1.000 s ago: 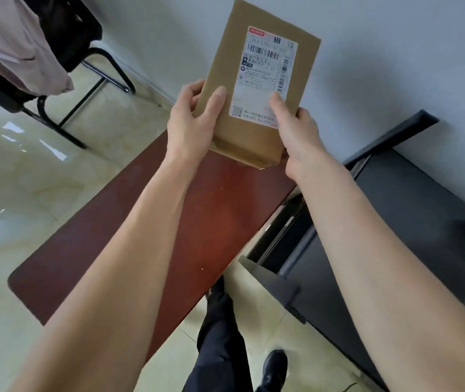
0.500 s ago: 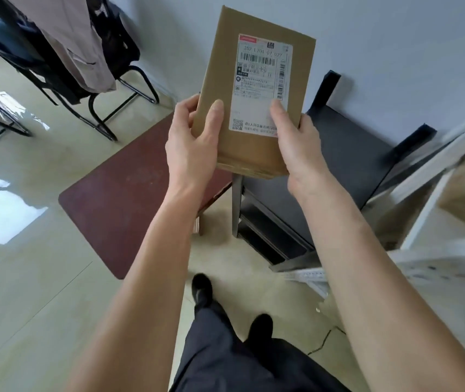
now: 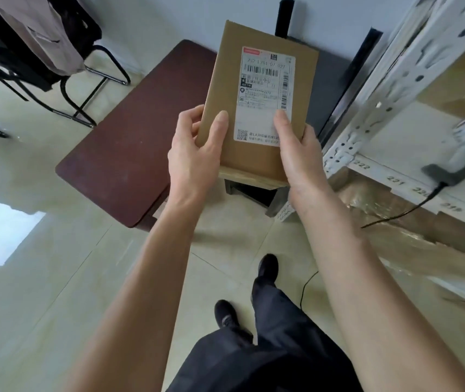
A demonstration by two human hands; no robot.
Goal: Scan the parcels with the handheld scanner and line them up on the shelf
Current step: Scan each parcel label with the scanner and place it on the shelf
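Observation:
A flat brown cardboard parcel (image 3: 225,89) with a white shipping label facing me is held upright in front of my chest. My left hand (image 3: 194,157) grips its lower left edge, thumb on the front. My right hand (image 3: 296,157) grips the lower right edge, thumb on the label. The handheld scanner (image 3: 463,154), white with a dark grey base and a black cable, lies on the white metal shelf (image 3: 389,176) at the right. Its board carries printed numbers along the front edge.
A dark red low table (image 3: 129,142) stands on the floor ahead. A dark grey stand (image 3: 327,89) sits between it and the shelf. A black chair (image 3: 64,77) with clothing is at the top left. Brown wrapped boxes (image 3: 412,236) lie under the shelf. My legs are below.
The view has swung to the right: the white shelf and the scanner have come into sight, and the red table has shifted left. Both hands keep the same hold on the parcel.

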